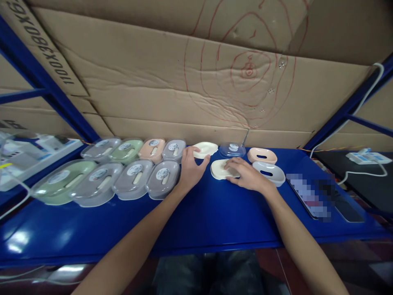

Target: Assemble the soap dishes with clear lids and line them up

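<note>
— nearest, low on the blue shelf (215, 217): left hand (190, 168), half open, thumb and fingers pinching the rim of a cream tray (205, 149).
— and right hand (245, 174)?
— spread flat, palm down on another cream tray (218, 168), just beside a grey tray (270, 172). lidded soap boxes (135, 176) ranked further left.

Two cream oval soap trays lie near the bench's back edge: one tray (205, 149) tilted at the rear, another tray (218, 169) flat just in front
</note>
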{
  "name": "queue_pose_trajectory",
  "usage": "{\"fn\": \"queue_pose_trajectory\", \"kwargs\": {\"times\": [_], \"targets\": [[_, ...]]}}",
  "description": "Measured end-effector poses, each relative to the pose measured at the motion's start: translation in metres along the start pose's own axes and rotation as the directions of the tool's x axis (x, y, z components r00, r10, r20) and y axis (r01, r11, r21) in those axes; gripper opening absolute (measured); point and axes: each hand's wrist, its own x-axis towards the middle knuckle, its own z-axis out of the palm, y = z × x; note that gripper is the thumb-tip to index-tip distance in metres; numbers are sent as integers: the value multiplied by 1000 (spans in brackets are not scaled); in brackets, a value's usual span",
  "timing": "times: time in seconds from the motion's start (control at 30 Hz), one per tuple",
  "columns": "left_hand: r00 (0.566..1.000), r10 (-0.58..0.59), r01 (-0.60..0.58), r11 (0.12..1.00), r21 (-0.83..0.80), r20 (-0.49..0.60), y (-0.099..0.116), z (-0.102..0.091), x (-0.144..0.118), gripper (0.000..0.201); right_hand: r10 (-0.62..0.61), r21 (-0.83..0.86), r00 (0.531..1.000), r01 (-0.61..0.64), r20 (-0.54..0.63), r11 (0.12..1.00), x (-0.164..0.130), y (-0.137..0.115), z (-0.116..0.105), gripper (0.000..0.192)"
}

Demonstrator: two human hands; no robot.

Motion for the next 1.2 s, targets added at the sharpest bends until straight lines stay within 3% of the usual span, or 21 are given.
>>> {"fn": "queue_pose_trajectory", "kwargs": {"times": [0.13,0.2,0.3,0.37,0.47,0.57,0.7,0.93,1.0,1.1,1.2], "targets": [[998,-22,17,996,86,55,-16,7,-2,29,150,-126,978,-168,-142,978,-30,23,-36,45],[994,-37,23,990,139,100,-25,13,-5,29,290,-162,948,-308,-129,937,-54,43,-46,56],[987,-53,13,968,252,153,-32,20,-11,30,463,-231,881,-472,-94,851,-87,69,-44,66],[988,-22,-28,947,321,150,-28,21,-16,34,464,-285,881,-471,-94,835,-103,77,-38,60],[981,133,-177,914,366,143,-14,16,-22,52,412,-305,906,-421,-96,854,-115,78,-30,45],[912,300,-383,869,313,280,1,9,-25,69,408,-286,907,-421,-106,861,-118,73,-27,44],[797,348,-504,834,226,493,6,6,-29,66,407,-239,906,-424,-120,874,-111,63,-31,44],[767,294,-438,889,131,570,9,3,-23,41,122,9,978,-122,-167,993,-52,26,-44,45],[776,268,-394,913,107,572,11,2,-20,49,66,62,990,-58,-128,996,-33,19,-39,46],[786,203,-324,940,110,583,10,0,-18,82,43,122,995,-32,-90,992,-15,19,-22,47],[771,163,-299,946,124,615,8,-2,-17,108,32,166,997,-21,-68,986,-12,25,0,49]]}}
